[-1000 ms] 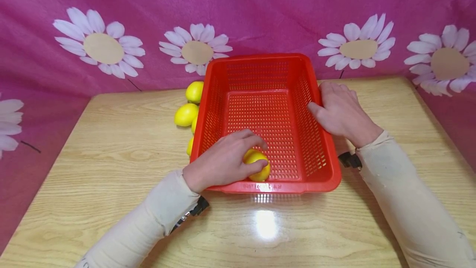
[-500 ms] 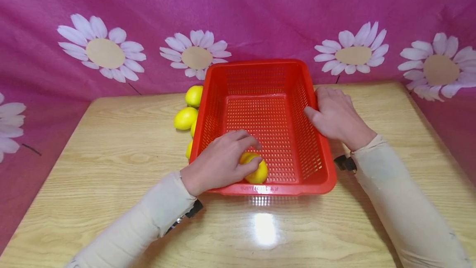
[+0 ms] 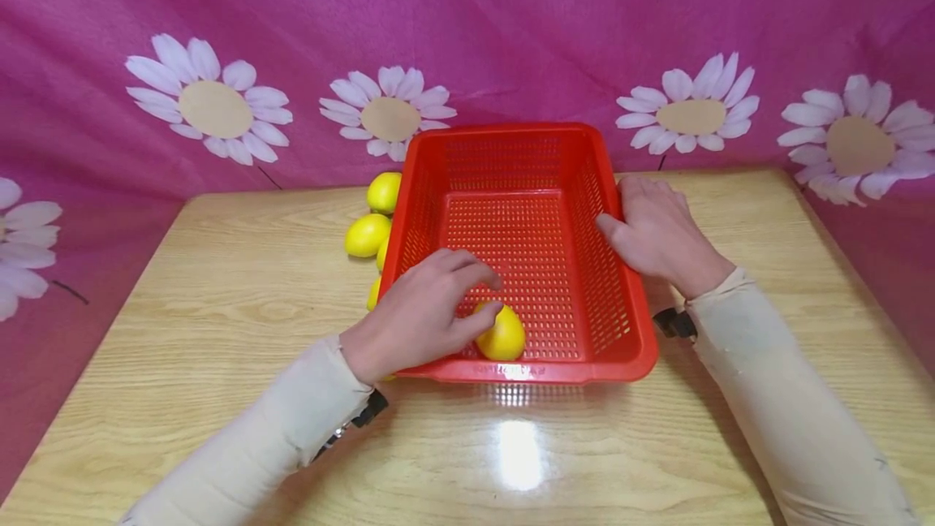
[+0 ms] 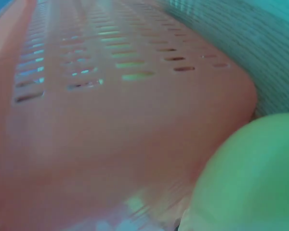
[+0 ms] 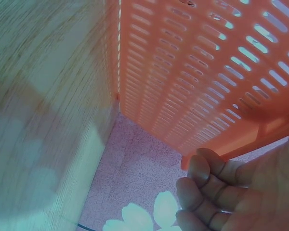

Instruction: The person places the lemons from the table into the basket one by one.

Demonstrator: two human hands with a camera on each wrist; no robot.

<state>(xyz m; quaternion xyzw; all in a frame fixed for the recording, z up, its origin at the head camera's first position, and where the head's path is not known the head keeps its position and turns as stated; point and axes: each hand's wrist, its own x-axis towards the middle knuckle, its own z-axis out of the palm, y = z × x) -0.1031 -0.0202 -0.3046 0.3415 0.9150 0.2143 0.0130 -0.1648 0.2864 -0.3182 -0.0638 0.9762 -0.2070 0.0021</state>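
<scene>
The left hand [image 3: 431,307], which curled over the lemon [image 3: 506,336] in the basket [image 3: 570,372] a second ago, draws back toward the left rim; its thumb now overlaps only the lemon's upper left, baring more yellow skin. A sliver of another lemon [image 3: 389,378] now shows beneath the wrist.

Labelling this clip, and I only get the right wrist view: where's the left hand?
Observer: The left hand is over the near left part of the red basket, its fingers loosely bent.
Operator: Anything in there?
Observer: One yellow fruit, by the near wall.
Operator: Any more outside?
Observer: Yes, several yellow fruits along the left side, partly hidden by the rim.
</scene>
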